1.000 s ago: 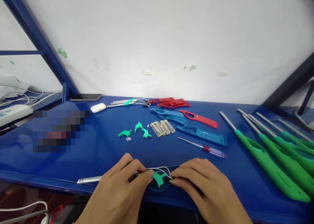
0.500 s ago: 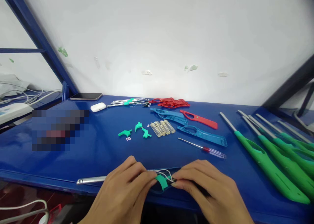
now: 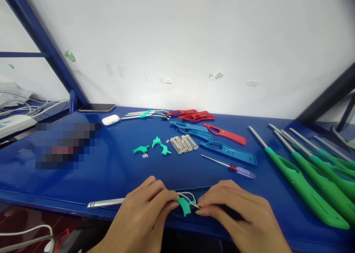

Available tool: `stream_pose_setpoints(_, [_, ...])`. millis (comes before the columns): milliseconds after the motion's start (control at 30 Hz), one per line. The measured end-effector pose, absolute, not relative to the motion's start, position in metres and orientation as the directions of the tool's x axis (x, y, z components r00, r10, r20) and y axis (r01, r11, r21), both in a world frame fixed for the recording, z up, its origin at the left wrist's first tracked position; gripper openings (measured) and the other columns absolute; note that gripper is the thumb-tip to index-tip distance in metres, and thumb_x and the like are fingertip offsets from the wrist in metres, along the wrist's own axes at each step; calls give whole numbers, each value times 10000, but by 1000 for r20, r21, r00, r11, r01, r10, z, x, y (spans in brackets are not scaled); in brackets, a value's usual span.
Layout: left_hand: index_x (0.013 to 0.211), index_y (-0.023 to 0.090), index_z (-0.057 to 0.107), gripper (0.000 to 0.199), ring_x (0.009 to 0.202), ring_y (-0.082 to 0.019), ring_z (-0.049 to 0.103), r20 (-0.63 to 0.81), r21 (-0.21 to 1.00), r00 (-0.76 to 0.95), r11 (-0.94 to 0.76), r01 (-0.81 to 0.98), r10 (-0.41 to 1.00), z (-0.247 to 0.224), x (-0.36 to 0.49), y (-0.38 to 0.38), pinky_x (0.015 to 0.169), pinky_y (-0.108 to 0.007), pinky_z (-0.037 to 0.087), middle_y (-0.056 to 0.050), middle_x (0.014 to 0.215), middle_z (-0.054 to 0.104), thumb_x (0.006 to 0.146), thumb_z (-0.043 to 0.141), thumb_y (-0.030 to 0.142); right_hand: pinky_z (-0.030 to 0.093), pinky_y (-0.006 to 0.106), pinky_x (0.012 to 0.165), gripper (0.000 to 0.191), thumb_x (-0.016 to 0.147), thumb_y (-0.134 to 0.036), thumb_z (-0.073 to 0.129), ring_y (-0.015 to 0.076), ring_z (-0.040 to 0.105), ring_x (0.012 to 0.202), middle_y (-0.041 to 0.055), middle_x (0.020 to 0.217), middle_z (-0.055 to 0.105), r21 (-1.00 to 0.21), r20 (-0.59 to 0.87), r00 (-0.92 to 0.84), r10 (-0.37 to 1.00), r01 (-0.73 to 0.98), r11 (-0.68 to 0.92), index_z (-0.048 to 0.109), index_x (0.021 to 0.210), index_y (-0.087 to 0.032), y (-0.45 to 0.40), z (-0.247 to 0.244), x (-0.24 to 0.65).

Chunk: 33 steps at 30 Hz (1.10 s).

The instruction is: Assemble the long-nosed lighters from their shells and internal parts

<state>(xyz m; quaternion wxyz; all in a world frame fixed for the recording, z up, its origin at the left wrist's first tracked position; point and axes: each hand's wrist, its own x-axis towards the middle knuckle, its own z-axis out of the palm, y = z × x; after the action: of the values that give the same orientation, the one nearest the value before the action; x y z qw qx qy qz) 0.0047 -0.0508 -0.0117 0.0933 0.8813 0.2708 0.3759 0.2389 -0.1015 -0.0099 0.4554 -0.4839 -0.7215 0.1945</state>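
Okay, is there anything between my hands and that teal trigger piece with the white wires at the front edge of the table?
Nothing visible is. The left hand and right hand already have their fingertips at the small teal plastic trigger piece and thin white wires. The clear-handled screwdriver lies farther back on the blue table.

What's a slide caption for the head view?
Both hands, left and right, seat a teal trigger and wires into a lighter shell.

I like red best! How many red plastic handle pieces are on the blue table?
3: two overlapping at the back, near the wall, and one longer piece lying alone in front of them. More may hide underneath the pair.
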Motion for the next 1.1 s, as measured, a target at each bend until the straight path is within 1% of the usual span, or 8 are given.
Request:
stream_pose_setpoints(100, [1044, 205, 653, 267, 692, -154, 556, 615, 363, 571, -838, 408, 544, -12, 5, -50, 638, -273, 472, 10, 814, 657, 995, 521, -21, 563, 112, 737, 126, 1000, -256, 750, 74, 735, 758, -131, 840, 796, -730, 488, -120, 865, 488, 479, 752, 894, -324, -101, -8, 238])
stream_pose_setpoints(333, [1040, 210, 664, 264, 690, -152, 561, 613, 383, 563, -832, 403, 555, -14, 7, -50, 647, -273, 479, 10, 815, 663, 999, 524, -10, 560, 112, 724, 156, 986, -213, 760, 72, 734, 752, -131, 834, 801, -758, 465, -118, 877, 458, 464, 758, 872, -319, -104, -9, 239])
stream_pose_setpoints(467, [1035, 206, 656, 250, 683, -152, 549, 604, 396, 570, -830, 393, 557, -13, 6, -50, 634, -272, 467, 6, 807, 655, 1002, 527, -6, 556, 112, 726, 141, 978, -211, 771, 70, 727, 751, -126, 834, 795, -738, 491, -128, 861, 463, 490, 757, 890, -319, -103, -9, 240])
stream_pose_setpoints(700, [1052, 188, 669, 290, 664, -158, 506, 595, 370, 600, -845, 386, 535, -16, 5, -50, 596, -271, 429, -15, 783, 617, 992, 496, -36, 551, 116, 708, 93, 981, -259, 774, 75, 723, 743, -107, 819, 783, -702, 516, -163, 841, 484, 523, 744, 904, -301, -101, -6, 239])
stream_pose_setpoints(800, [1039, 190, 673, 296, 654, -162, 498, 596, 361, 604, -849, 386, 528, -18, 5, -49, 575, -277, 408, -22, 789, 618, 986, 489, -36, 550, 117, 700, 120, 1007, -272, 741, 73, 720, 734, -102, 815, 780, -690, 520, -188, 833, 482, 540, 736, 890, -292, -100, -6, 239])
stream_pose_setpoints(900, [1034, 191, 673, 292, 649, -159, 507, 598, 367, 597, -845, 390, 535, -17, 6, -48, 589, -279, 422, -15, 782, 621, 989, 491, -33, 552, 114, 710, 138, 1018, -269, 728, 70, 716, 732, -105, 815, 779, -669, 541, -186, 820, 496, 553, 730, 882, -289, -99, -7, 238])
stream_pose_setpoints(1000, [1053, 196, 675, 302, 653, -154, 527, 607, 361, 591, -847, 391, 531, -14, 7, -47, 605, -269, 448, -7, 788, 639, 992, 491, -35, 564, 115, 717, 122, 1026, -275, 717, 74, 721, 745, -107, 845, 796, -652, 545, -173, 820, 527, 544, 741, 908, -294, -99, -8, 237])
stream_pose_setpoints(1100, [1076, 196, 683, 333, 658, -153, 534, 603, 341, 606, -854, 393, 519, -12, 6, -47, 609, -263, 461, -5, 787, 642, 989, 478, -50, 597, 136, 757, 53, 1022, -300, 721, 96, 743, 779, -88, 916, 819, -640, 532, -160, 831, 566, 519, 774, 1026, -304, -101, -8, 235])
